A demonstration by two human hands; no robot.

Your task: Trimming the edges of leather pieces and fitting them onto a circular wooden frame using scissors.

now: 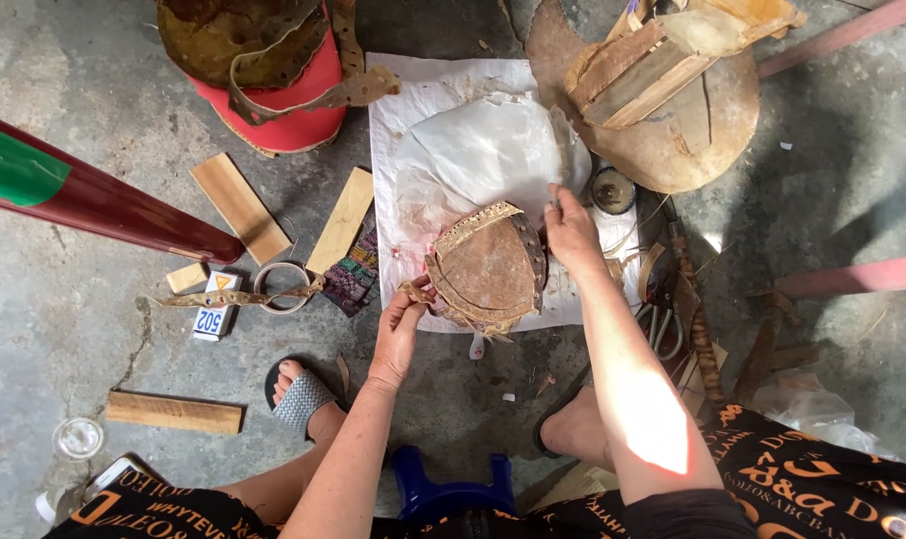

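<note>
- Head view: a concrete floor (63, 329) with a white sheet (398, 110) spread on it, seemingly to keep the work off the grit.
- Red stool (293, 120) and a big brown disc (692, 140) lie beyond the sheet — well apart from the hands.
- A domed brown piece (488, 268) sits at the sheet's near edge, between both hands.
- Left hand (403, 324): grip pinched shut on the piece's frayed left rim, steadying it.
- Right hand (571, 232): fingers closed on something thin above the right rim — what, I cannot tell.
- Wood slats (241, 208) and scissors (657, 324) lie nearby.
</note>
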